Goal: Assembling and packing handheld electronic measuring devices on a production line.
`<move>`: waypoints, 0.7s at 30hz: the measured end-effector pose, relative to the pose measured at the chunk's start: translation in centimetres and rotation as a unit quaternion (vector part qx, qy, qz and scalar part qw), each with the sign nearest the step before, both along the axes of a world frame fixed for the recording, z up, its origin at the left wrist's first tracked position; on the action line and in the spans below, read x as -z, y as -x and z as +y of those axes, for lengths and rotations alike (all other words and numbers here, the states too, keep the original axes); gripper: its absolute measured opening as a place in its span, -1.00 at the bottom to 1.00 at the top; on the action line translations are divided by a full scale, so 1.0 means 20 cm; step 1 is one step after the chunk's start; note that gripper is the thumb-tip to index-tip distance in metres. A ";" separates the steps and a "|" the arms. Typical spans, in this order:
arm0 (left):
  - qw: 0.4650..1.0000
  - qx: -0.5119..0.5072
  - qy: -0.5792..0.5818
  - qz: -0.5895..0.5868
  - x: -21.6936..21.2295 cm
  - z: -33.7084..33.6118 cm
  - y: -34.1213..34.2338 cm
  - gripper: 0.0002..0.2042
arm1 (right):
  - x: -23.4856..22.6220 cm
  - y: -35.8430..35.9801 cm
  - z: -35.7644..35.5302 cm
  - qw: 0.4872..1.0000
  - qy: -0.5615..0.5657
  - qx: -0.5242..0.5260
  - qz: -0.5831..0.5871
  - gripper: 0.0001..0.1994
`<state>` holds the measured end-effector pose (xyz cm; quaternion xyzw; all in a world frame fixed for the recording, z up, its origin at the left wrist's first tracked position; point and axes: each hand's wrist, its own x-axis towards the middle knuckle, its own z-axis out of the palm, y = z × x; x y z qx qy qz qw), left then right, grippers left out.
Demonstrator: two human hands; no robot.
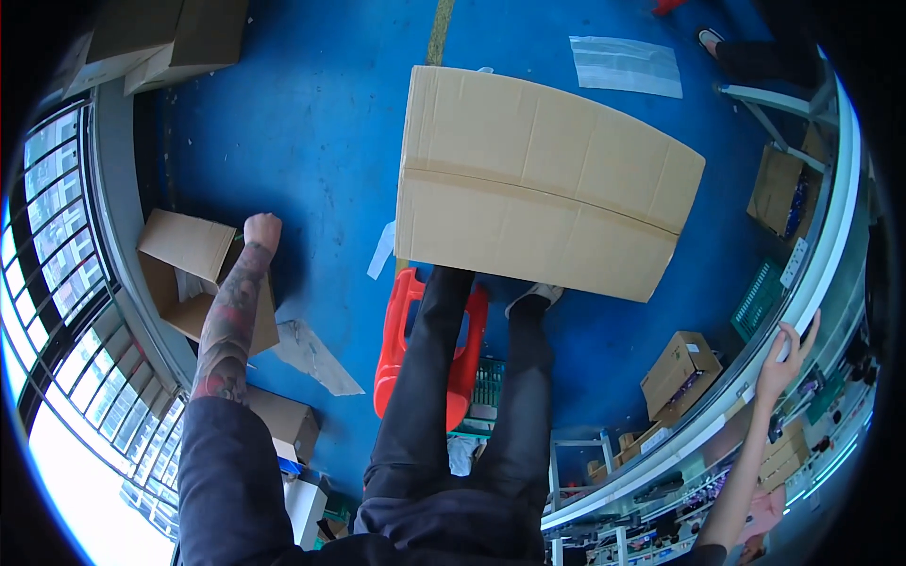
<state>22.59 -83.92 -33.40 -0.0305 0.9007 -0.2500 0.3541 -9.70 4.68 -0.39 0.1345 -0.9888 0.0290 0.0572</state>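
My left hand (262,232) is closed in a fist above the floor at left, beside an open cardboard box (189,247). A small green bit shows near its wrist; I cannot make out what, if anything, the fingers hold. My right hand (780,370) reaches to the white edge (802,274) of a long bench at right, fingers apart, with nothing seen in it. Ahead of my legs lies a large folded cardboard carton (538,179), a seam running along its middle. It hides my left foot; neither hand touches it.
A red plastic stool (389,373) stands at my legs. On the blue floor lie a clear plastic sheet (625,66) and a grey scrap (316,357). More cartons (679,375) sit beneath the bench, near a green crate (755,300). Another person's foot (710,41) shows far right.
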 end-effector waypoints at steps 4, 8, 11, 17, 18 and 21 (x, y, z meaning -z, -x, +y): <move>0.895 -0.219 -0.355 0.155 -0.02 0.91 0.33 -0.86 | -0.15 -0.05 0.03 0.997 -0.065 0.025 0.032 -0.88; 0.639 -0.408 -0.617 0.212 -0.52 1.73 0.81 -0.78 | 0.00 -0.11 -0.39 0.997 0.009 0.065 0.028 -0.80; 0.420 -0.492 -0.738 0.195 -1.00 2.16 1.17 -0.75 | 0.19 -0.33 -0.94 0.909 0.311 0.123 -0.249 -0.56; 0.254 -0.424 -0.866 0.071 -1.42 2.71 1.41 -0.80 | -0.09 -0.62 -1.01 0.761 0.573 0.230 -0.197 -0.67; 0.237 -0.405 -0.882 0.032 -1.48 2.80 1.41 -0.80 | -0.18 -0.62 -0.93 0.787 0.562 0.225 -0.122 -0.69; 0.241 -0.352 -0.903 -0.054 -1.71 3.10 1.39 -0.79 | -0.44 -0.74 -0.68 0.819 0.522 0.238 0.015 -0.71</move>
